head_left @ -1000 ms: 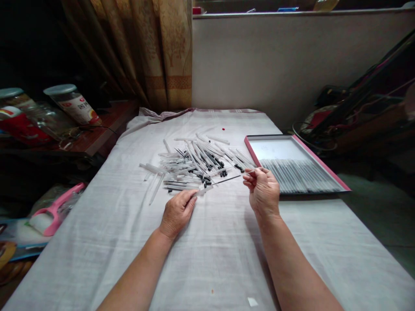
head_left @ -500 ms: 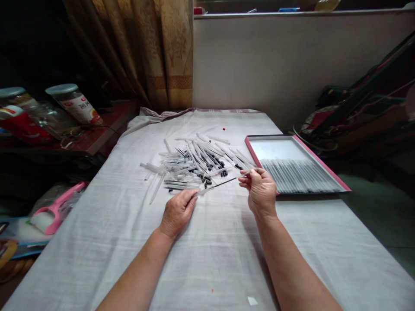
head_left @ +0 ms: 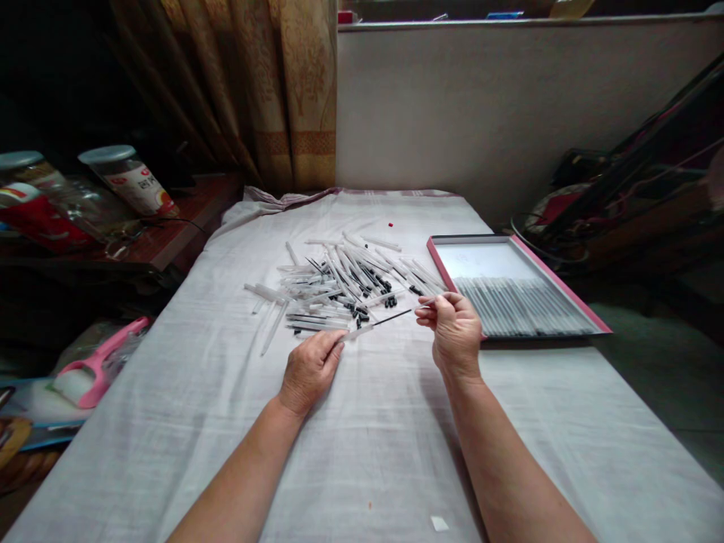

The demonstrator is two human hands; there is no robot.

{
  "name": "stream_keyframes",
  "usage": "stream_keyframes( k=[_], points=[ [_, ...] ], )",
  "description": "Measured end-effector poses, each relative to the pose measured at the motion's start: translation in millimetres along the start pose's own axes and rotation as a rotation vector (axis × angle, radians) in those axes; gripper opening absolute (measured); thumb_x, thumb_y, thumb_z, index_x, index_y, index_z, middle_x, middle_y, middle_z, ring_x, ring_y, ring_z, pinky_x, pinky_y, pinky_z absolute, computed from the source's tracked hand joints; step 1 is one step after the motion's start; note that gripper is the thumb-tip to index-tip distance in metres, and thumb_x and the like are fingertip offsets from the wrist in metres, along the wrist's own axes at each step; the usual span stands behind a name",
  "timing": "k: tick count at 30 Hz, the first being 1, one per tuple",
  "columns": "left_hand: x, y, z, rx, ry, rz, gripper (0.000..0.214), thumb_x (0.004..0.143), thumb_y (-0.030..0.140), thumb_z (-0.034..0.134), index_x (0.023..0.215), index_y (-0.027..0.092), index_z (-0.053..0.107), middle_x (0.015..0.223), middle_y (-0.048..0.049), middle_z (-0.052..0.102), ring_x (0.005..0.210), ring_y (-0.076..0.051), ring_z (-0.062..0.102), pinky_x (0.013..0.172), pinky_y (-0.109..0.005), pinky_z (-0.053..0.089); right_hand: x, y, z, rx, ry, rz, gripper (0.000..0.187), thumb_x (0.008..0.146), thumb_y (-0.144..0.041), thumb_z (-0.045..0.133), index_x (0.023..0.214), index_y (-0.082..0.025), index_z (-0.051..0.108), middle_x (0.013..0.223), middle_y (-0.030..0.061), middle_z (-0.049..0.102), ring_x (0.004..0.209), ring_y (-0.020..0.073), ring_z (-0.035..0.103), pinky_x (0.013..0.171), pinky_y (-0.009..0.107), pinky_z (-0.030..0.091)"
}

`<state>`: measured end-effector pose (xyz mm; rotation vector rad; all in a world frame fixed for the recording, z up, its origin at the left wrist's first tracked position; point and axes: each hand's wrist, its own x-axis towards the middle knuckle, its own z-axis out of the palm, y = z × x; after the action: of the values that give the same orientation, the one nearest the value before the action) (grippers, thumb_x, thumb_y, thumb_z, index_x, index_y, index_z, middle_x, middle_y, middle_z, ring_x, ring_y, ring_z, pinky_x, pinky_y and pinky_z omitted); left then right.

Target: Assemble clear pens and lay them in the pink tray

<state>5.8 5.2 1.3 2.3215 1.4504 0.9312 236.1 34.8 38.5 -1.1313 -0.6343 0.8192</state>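
My left hand [head_left: 310,371] is closed on a clear pen barrel [head_left: 357,332], pinched between thumb and fingers. Out of its right end runs a thin pen refill [head_left: 393,317], its dark ink length slanting up to the right. The refill's pale tail end is pinched in the fingers of my right hand [head_left: 452,328]. Just beyond my hands lies a loose pile of clear pen barrels [head_left: 317,290], mixed with dark refills and small black caps [head_left: 390,302]. Beside my right hand, a shallow pink-edged box [head_left: 557,270] holds a row of pens [head_left: 520,308].
A white cloth [head_left: 362,445] covers the table. A red bit [head_left: 390,225] lies behind the pile, a white scrap [head_left: 440,523] near the front. At left, jars [head_left: 133,181] stand on a wooden cabinet; pink-handled scissors [head_left: 102,366] lie below. A wall [head_left: 452,113] rises behind.
Almost nothing differs. Both hands keep the same hold on the barrel and refill, with at most a very slight shift of my right hand.
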Motion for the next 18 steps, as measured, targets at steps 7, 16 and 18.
stream_keyframes(
  k=[7, 16, 18],
  points=[
    [-1.2, -0.3, 0.9, -0.041, 0.017, -0.017, 0.025, 0.094, 0.028, 0.049, 0.111, 0.022, 0.066, 0.099, -0.0056, 0.073, 0.089, -0.018, 0.069, 0.083, -0.028, 0.054, -31.8, 24.7, 15.2, -0.290, -0.428, -0.099, 0.016, 0.077, -0.033, 0.066, 0.081, -0.019, 0.070, 0.080, 0.0031, 0.072, 0.066, 0.0132, 0.066, 0.056, 0.023, 0.053],
    [2.9, -7.0, 1.3, -0.142, 0.138, -0.126, 0.024, 0.091, 0.027, 0.050, 0.106, 0.020, 0.068, 0.099, -0.0053, 0.075, 0.092, -0.018, 0.070, 0.084, -0.028, 0.055, -30.0, 36.2, 9.2, -0.931, -0.743, -0.413, 0.030, 0.087, -0.020, 0.050, 0.108, -0.025, 0.071, 0.099, 0.0067, 0.069, 0.088, 0.0183, 0.065, 0.078, 0.028, 0.051],
    [2.8, -7.4, 1.8, -0.138, 0.128, -0.131, 0.024, 0.090, 0.027, 0.051, 0.106, 0.020, 0.068, 0.100, -0.0050, 0.075, 0.093, -0.018, 0.070, 0.086, -0.029, 0.055, -31.5, 34.2, 14.6, -1.168, -0.836, -0.451, 0.033, 0.087, -0.020, 0.050, 0.114, -0.026, 0.069, 0.103, 0.0069, 0.067, 0.088, 0.0187, 0.065, 0.075, 0.027, 0.050]
  ],
)
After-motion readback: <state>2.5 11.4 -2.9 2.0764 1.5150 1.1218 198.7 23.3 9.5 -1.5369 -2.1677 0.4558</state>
